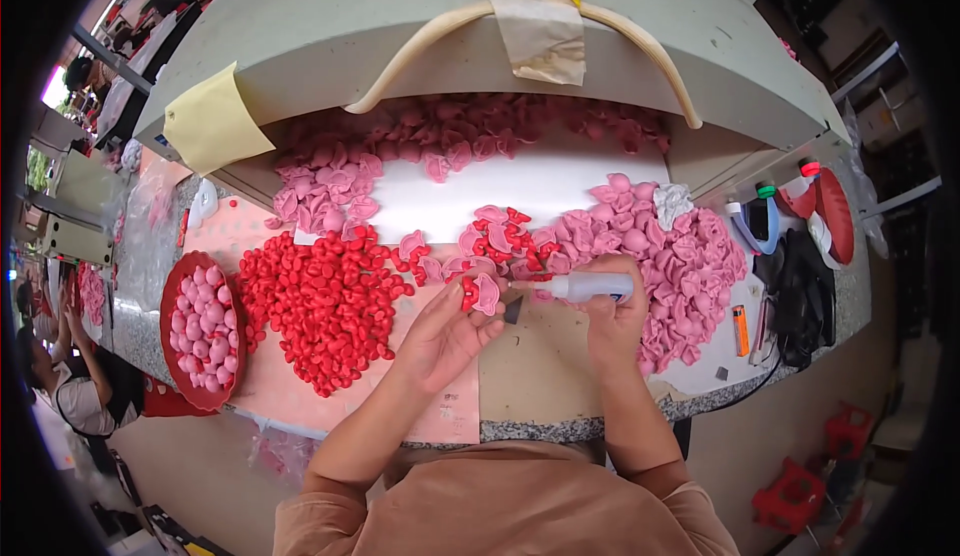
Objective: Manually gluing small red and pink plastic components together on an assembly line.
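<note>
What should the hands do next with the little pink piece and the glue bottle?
Probably bring the nozzle of the glue bottle a bit closer, onto the pink petal piece. The left hand holds that piece up with a small red part against it, and the right hand aims the nozzle at it, apparently just short of touching.

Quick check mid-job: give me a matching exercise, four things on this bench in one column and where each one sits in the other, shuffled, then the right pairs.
Things:
1. small glue bottle
2. pink shell-shaped piece
3. heap of small red pieces
4. red tray of pink rounded pieces

Places:
A. at the bench's left edge
B. gripped in the right hand, nozzle pointing left
C. pinched in the fingers of the left hand
D. on the pink sheet, left of the left hand

Pairs: 1-B, 2-C, 3-D, 4-A
</note>
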